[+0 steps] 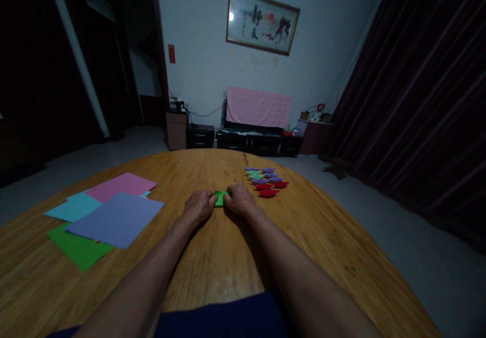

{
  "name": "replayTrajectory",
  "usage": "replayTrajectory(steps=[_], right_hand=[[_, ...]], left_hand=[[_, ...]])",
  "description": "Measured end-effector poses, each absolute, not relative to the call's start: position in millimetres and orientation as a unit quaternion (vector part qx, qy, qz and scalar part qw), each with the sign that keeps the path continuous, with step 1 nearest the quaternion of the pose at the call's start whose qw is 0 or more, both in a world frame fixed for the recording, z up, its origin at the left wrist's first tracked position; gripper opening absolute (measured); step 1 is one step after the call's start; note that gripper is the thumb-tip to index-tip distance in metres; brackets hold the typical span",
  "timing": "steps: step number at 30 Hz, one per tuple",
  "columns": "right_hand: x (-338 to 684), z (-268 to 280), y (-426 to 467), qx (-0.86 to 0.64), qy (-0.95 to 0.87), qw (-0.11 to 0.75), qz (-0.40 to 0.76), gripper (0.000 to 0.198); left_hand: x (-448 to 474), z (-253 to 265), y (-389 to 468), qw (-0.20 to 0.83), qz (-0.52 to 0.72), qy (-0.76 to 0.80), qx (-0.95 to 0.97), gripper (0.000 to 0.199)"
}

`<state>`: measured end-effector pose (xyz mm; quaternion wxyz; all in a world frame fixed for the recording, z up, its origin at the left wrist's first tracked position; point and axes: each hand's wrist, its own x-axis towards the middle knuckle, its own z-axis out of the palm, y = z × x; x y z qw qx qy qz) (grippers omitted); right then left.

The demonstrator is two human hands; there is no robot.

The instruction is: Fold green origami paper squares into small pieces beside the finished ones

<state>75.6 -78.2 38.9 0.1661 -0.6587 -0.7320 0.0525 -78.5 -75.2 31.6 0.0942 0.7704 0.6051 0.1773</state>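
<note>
While holding the small green paper (219, 199) against the table (212, 272), probably best to line up its edges before pressing evenly along any fold. Gripped at opposite ends by left hand (199, 205) and right hand (240, 200), backs uppermost, with forearms (152, 272) reaching forward and converging.

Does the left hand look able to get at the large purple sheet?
Probably yes: the large purple sheet lies uncovered atop other sheets, and nothing visible stands between it and the left hand. That hand, though, appears occupied holding the small green piece.
</note>
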Motion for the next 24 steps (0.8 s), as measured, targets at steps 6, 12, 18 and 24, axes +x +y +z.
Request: replayTrajectory(steps=[6, 12, 18, 24], right_hand=[[72.5, 53.9, -77.1, -0.667, -0.726, 0.147, 0.084, 0.034], [72.3, 50.1, -77.9, -0.665, -0.729, 0.149, 0.07, 0.035], [75.2, 41.0, -76.9, -0.654, -0.732, 0.181, 0.062, 0.027], [76.5, 33.1, -74.0, -0.617, -0.718, 0.303, 0.114, 0.02]], left_hand=[[-77.6, 29.3, -75.5, 0.076, 0.159, 0.597, 0.783, 0.031], [-80.1, 25.7, -73.8, 0.061, 0.147, 0.588, 0.793, 0.031], [-79.6, 26.8, -73.9, 0.066, 0.154, 0.593, 0.788, 0.029], [-82.9, 18.4, -67.8, 0.082, 0.234, 0.586, 0.771, 0.027]])
